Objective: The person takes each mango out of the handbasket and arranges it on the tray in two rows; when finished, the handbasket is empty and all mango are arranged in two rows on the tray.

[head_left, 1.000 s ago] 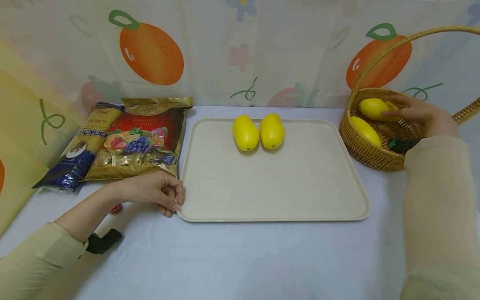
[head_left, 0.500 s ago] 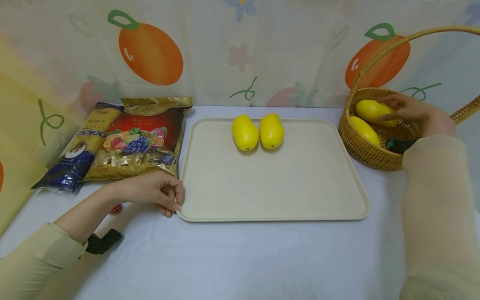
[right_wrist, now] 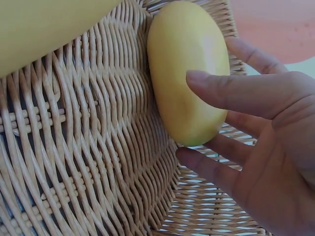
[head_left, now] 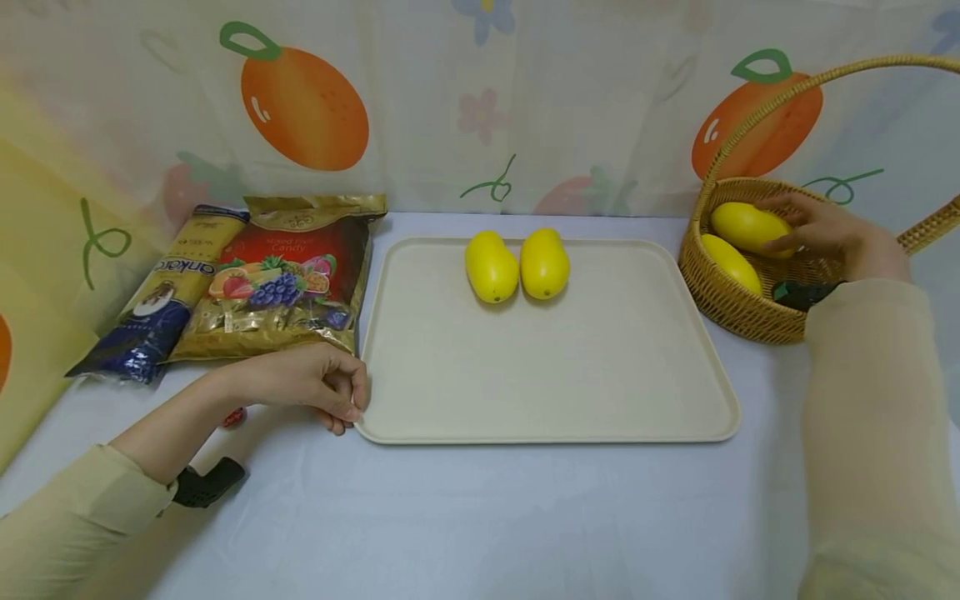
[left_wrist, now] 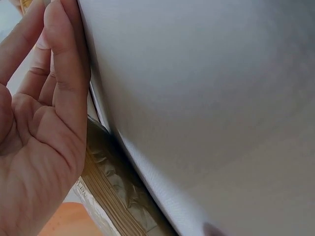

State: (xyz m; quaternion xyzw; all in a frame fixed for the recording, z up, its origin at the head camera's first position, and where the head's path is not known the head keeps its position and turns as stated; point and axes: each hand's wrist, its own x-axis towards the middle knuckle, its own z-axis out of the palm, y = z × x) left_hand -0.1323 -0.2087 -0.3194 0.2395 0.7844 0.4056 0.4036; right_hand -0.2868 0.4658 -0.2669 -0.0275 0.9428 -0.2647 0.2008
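Note:
A yellow mango (head_left: 742, 225) lies against the far wall of the wicker basket (head_left: 701, 292). My right hand (head_left: 843, 233) reaches in and grips it; in the right wrist view the thumb presses on the mango (right_wrist: 177, 59) and the fingers curve behind and beside it. Another yellow mango (head_left: 731, 262) sits nearer in the basket. My left hand (head_left: 307, 387) pinches the near left corner of the beige tray (head_left: 547, 367), whose edge runs beside the fingers in the left wrist view. Two mangoes (head_left: 491, 267) stand side by side at the tray's far edge.
Left of the tray lie a red and gold candy bag (head_left: 277, 283) and a blue and gold packet (head_left: 161, 296). A small red wrapped thing (head_left: 233, 417) is partly hidden behind my left wrist. The basket's tall handle (head_left: 787, 92) arches over my right hand.
The mango in the basket has turned and shows more of its length, and my right hand has shifted slightly left with it. My left hand and the tray have stayed still.

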